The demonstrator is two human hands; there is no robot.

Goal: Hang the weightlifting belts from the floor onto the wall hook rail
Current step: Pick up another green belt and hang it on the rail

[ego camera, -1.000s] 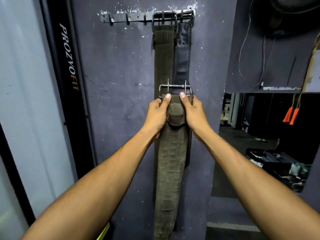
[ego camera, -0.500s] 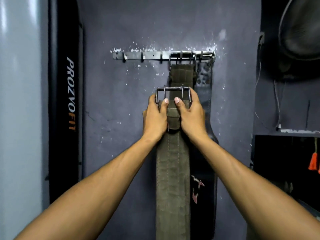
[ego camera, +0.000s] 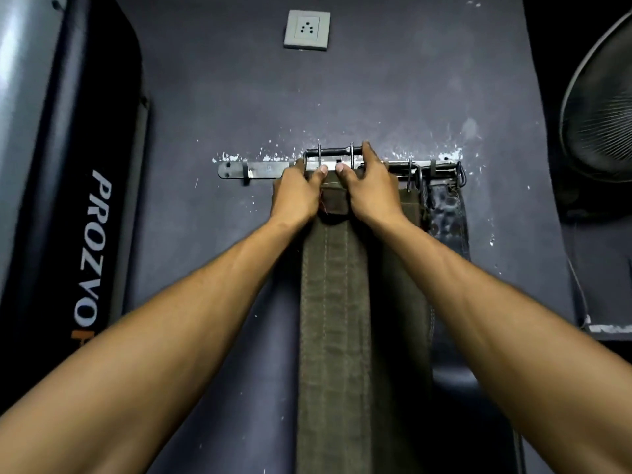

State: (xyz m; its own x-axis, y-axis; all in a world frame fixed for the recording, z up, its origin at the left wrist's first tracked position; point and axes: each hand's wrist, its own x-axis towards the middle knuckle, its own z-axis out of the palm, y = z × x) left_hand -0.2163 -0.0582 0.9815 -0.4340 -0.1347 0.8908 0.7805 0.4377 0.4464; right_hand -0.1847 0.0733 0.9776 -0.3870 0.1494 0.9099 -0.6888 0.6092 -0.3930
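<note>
Both hands are raised against the dark wall at the hook rail (ego camera: pixel 266 170), holding the top end of an olive-green belt (ego camera: pixel 335 302). The left hand (ego camera: pixel 297 196) grips the belt's left edge just under the buckle, its thumb pressed on the front of the strap. The right hand (ego camera: pixel 371 193) grips the right edge in the same way, with its fingers (ego camera: pixel 368 152) curled up over the right end of the metal buckle (ego camera: pixel 333 155). The buckle sits level with the rail, its top bar just above it and its two prongs crossing the rail's front; whether it is caught on a hook cannot be told. The strap hangs straight down between the forearms to the bottom edge of the view. Just right of it, a second olive belt (ego camera: pixel 408 206) and a black belt (ego camera: pixel 446 210) hang from the rail's right end. A wall socket (ego camera: pixel 307 29) sits above, a black pad lettered PROZVO (ego camera: pixel 94 248) stands at the left, and a fan (ego camera: pixel 605 107) shows at the right edge.
</note>
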